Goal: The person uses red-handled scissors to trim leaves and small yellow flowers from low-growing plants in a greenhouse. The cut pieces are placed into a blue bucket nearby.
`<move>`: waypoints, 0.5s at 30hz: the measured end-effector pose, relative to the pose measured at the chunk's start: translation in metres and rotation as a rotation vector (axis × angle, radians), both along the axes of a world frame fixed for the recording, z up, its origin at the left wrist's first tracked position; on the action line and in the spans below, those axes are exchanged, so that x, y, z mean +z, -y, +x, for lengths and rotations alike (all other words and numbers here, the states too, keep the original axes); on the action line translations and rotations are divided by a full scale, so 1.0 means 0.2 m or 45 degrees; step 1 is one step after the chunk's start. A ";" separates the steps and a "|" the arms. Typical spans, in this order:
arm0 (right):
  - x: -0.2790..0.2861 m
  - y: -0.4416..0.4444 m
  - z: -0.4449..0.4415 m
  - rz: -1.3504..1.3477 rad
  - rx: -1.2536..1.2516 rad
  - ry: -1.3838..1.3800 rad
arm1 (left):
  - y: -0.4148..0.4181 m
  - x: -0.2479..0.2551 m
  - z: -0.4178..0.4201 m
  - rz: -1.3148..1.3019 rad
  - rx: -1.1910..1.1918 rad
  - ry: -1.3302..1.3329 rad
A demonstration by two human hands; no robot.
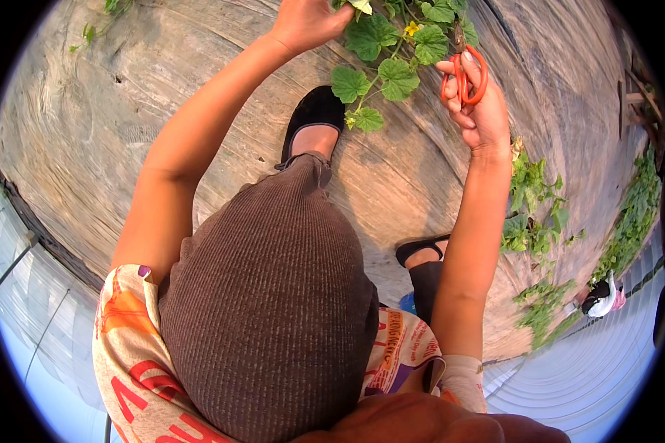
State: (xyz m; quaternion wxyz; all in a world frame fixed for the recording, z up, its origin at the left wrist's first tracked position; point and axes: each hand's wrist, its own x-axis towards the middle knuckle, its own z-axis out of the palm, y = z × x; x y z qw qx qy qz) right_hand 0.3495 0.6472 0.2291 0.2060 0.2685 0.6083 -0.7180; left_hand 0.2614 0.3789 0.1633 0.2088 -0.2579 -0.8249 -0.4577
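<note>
My left hand (312, 23) is at the top edge of the view, its thumb against a pale leaf (360, 5) of a leafy vine. Its fingers are partly cut off by the frame, so the grip is hidden. The vine, with lobed green leaves (398, 80) and a yellow flower (412, 28), trails over the sheeted ground towards my foot. To its right, my right hand (485, 119) holds scissors with red handles (483, 83). Their blades point up at the plant and are hard to make out against it.
Wrinkled plastic film (227, 144) covers the ground. One black shoe (313, 105) of mine is just left of the vine's tip, the other (418, 249) farther back. More vines (532, 232) grow at right. A person (604, 299) is far off beside the greenhouse wall (576, 376).
</note>
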 end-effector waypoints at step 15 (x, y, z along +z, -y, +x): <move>0.08 0.11 0.02 0.114 0.195 0.015 | 0.00 -0.03 -0.01 0.018 -0.007 -0.039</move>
